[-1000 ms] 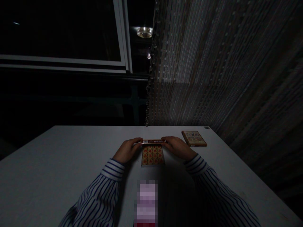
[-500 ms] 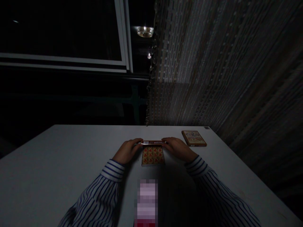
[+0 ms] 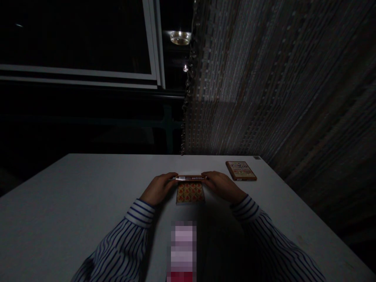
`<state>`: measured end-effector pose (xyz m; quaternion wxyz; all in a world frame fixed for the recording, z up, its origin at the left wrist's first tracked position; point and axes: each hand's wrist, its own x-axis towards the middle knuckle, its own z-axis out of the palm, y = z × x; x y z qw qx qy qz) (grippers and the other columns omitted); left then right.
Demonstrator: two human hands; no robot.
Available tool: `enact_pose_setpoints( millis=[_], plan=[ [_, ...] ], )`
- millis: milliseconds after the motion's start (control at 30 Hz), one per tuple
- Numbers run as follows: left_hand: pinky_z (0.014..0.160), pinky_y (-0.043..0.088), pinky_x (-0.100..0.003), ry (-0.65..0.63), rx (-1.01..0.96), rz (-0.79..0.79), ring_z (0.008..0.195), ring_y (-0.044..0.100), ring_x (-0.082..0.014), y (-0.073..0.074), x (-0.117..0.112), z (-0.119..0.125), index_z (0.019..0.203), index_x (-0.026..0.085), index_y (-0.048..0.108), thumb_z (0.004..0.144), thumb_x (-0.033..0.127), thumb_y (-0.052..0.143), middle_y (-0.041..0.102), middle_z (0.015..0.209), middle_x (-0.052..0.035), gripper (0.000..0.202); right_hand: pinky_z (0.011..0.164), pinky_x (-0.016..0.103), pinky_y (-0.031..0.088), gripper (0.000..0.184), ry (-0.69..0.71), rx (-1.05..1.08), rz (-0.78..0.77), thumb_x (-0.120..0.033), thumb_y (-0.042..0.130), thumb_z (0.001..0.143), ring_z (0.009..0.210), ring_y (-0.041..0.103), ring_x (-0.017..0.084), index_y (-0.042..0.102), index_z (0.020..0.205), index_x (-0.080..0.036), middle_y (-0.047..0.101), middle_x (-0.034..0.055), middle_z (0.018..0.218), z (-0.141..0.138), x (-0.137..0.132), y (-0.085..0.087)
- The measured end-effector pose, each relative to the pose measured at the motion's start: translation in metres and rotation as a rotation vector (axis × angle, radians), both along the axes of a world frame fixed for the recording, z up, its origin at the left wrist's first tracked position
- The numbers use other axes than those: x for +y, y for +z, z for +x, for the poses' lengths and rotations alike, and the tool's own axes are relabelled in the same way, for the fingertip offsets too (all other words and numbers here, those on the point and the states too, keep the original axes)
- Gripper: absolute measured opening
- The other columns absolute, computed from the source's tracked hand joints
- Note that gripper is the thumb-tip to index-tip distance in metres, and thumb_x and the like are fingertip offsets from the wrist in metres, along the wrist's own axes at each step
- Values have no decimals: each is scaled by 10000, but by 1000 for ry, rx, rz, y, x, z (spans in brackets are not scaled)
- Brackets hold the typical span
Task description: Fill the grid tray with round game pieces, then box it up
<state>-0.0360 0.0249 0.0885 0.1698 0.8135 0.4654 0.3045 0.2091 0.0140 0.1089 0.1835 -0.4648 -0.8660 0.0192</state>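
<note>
Both my hands hold a thin red-brown box lid [image 3: 191, 178] by its two ends, with a white barcode label on the edge facing me. My left hand [image 3: 158, 188] pinches the left end and my right hand [image 3: 223, 185] pinches the right end. Just below the lid's edge lies a shallow open box [image 3: 190, 203] on the table. Rows of round Chinese chess pieces [image 3: 190, 192] with red characters fill its visible part. The lid hides the far side of this box.
The white table [image 3: 88, 211] spreads out on both sides. A flat brown-edged box [image 3: 241, 171] with dark writing on its pale top lies at the back right. Behind the table's right part hangs a string curtain [image 3: 235, 78]. A blurred pinkish patch [image 3: 183, 246] shows at the front.
The lid has tilted a little, and its front edge now looks slightly different. Both hands keep their grip in nearly the same place. The view has shifted slightly.
</note>
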Motion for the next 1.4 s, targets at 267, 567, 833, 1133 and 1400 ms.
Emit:
enact_pose_setpoints(
  millis=[267, 567, 833, 1133, 1400],
  plan=[
    [766, 415, -279, -10, 4, 21, 870, 556, -168, 4, -5, 2, 1001, 208, 539, 777, 375, 389, 616, 954, -33, 318, 784, 281, 397, 294, 12, -13, 14, -317, 358, 826, 910, 518, 163, 504, 1031, -166, 583, 63, 989, 0, -3, -4],
    [774, 412, -272, -20, -2, -6, 878, 551, -169, 5, -9, 3, 996, 200, 543, 774, 370, 392, 610, 961, -37, 318, 789, 288, 391, 294, 18, -12, 27, -311, 357, 828, 914, 507, 162, 485, 1046, -159, 574, 64, 994, 2, -6, -10],
    [786, 409, -293, -6, 22, -10, 877, 545, -173, 0, -11, 2, 1017, 198, 534, 774, 384, 389, 607, 966, -46, 338, 773, 289, 390, 282, 2, -53, 11, -299, 359, 829, 908, 509, 161, 488, 1039, -164, 575, 72, 981, 0, -9, -12],
    [785, 410, -270, -63, 18, 3, 874, 548, -155, 2, -17, 4, 1012, 230, 542, 785, 352, 386, 609, 974, -19, 301, 764, 278, 381, 287, -13, -112, 9, -287, 359, 829, 901, 506, 158, 472, 1056, -152, 568, 82, 984, 0, -12, -16],
    [790, 405, -291, -75, 39, -1, 872, 544, -158, -2, -21, 2, 1027, 236, 538, 783, 315, 405, 608, 980, -19, 289, 742, 273, 373, 263, -23, -149, 22, -286, 359, 828, 860, 511, 154, 471, 1035, -169, 559, 67, 995, 1, -15, -25]
  ],
)
